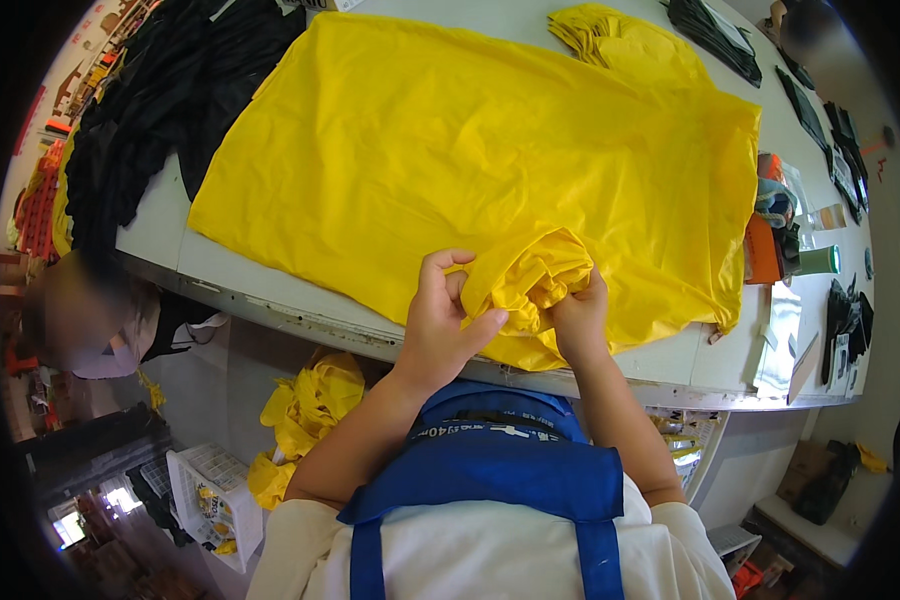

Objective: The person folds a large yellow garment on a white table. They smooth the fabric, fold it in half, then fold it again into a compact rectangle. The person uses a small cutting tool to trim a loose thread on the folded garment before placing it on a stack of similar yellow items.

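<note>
A large piece of smooth yellow fabric lies spread over the white table in front of me. At its near edge a part of it is gathered up into a ruffled, ring-like bunch. My left hand grips the left side of this bunch, the thumb on the near rim and the index finger bent above. On the right side, my right hand pinches the rim, its fingertips partly hidden in the folds.
Black fabric is heaped at the far left, and folded yellow fabric lies at the back. Orange and green items stand on the right. Below the table are crumpled yellow fabric and a white basket. Another person is at the left.
</note>
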`<state>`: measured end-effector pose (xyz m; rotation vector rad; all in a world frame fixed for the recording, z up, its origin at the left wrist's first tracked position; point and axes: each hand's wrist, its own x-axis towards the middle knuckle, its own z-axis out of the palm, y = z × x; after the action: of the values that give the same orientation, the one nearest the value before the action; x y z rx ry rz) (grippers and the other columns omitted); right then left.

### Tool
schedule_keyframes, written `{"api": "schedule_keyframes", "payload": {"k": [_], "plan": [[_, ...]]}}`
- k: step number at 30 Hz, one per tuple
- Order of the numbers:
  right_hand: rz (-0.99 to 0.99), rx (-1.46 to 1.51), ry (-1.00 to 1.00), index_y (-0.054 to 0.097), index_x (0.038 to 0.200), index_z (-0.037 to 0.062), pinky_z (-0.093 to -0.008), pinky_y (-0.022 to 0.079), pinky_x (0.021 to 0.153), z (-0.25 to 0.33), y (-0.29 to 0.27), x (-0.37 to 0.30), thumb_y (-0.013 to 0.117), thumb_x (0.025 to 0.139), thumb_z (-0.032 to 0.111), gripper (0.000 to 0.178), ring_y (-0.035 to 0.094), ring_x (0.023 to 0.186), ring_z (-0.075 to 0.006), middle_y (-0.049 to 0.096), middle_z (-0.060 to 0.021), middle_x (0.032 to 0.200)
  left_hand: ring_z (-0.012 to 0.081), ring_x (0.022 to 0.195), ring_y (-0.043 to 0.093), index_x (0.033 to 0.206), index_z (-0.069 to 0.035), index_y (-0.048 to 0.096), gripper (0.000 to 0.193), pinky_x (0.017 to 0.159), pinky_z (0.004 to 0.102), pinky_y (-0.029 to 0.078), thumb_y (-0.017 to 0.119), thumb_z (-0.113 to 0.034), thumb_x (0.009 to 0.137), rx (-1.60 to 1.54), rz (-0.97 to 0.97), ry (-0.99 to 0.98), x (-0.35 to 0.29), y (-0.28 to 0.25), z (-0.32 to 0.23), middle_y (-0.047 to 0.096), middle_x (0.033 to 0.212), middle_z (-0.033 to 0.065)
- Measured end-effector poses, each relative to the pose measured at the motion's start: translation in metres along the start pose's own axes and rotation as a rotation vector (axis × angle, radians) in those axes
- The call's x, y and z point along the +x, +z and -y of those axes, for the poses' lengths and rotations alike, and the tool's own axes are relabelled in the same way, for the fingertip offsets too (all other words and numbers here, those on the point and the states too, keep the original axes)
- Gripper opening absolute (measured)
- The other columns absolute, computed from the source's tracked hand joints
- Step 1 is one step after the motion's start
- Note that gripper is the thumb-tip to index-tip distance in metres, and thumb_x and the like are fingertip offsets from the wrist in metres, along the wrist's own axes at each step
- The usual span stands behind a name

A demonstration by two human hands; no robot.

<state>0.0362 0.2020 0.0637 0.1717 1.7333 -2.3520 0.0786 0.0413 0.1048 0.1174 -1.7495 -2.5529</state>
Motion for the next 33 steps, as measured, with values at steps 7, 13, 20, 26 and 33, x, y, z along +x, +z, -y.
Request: {"api": "schedule_keyframes", "payload": {"k": [7, 13, 20, 26, 33], "plan": [[0.184, 0.214, 0.221, 0.053, 0.122, 0.0015, -0.0272, 0.05, 0.08, 0.037, -0.003, -0.007, 0.062, 0.084, 0.0, 0.039, 0.063, 0.094, -0.016, 0.065, -0.0058, 0.111, 0.012, 0.084, 0.061, 0.11, -0.005, 0.053, 0.039, 0.075, 0.0255, 0.048, 0.065, 0.01, 0.077, 0.82, -0.106, 0.297, 0.004, -0.008, -0.005, 0.062, 0.092, 0.0061], [0.024, -0.285, -0.137, 0.052, 0.113, 0.0059, -0.0211, 0.045, 0.075, -0.011, -0.003, 0.006, 0.062, 0.083, -0.007, 0.034, 0.055, 0.082, -0.0088, 0.056, 0.0012, 0.089, 0.0163, 0.078, 0.057, 0.108, -0.002, 0.057, 0.03, 0.073, 0.0256, 0.047, 0.062, 0.007, 0.079, 0.686, -0.274, 0.21, 0.016, -0.041, 0.006, 0.06, 0.09, 0.0054], [0.317, -1.711, 0.064, 0.029, 0.149, 0.0199, -0.0722, 0.012, 0.105, -0.055, -0.04, -0.032, 0.067, 0.076, 0.058, 0.091, 0.011, 0.143, -0.0441, 0.014, -0.0147, 0.157, 0.0212, 0.075, 0.061, 0.109, -0.001, 0.061, 0.028, 0.067, 0.0333, 0.048, 0.058, -0.024, 0.093, 0.45, -0.265, -0.373, 0.092, -0.208, 0.037, 0.066, 0.09, 0.0122], [0.359, -1.783, -0.063, 0.035, 0.147, 0.0298, -0.078, 0.002, 0.101, -0.082, -0.061, -0.032, 0.065, 0.071, 0.066, 0.089, 0.0, 0.143, -0.0473, 0.009, -0.0111, 0.159, 0.0331, 0.071, 0.062, 0.093, -0.001, 0.066, 0.031, 0.066, 0.0409, 0.049, 0.061, -0.031, 0.091, 1.45, -0.38, -0.128, 0.123, -0.313, 0.047, 0.064, 0.072, 0.0159], [0.337, -1.827, -0.059, 0.037, 0.145, 0.0331, -0.0777, 0.001, 0.101, -0.082, -0.064, -0.036, 0.063, 0.073, 0.066, 0.084, 0.001, 0.143, -0.0471, 0.008, -0.0112, 0.159, 0.0334, 0.097, 0.06, 0.111, -0.003, 0.058, 0.031, 0.085, 0.0392, 0.048, 0.061, -0.025, 0.089, 1.536, 0.019, -0.005, 0.117, -0.158, 0.018, 0.062, 0.102, 0.0156]]}}
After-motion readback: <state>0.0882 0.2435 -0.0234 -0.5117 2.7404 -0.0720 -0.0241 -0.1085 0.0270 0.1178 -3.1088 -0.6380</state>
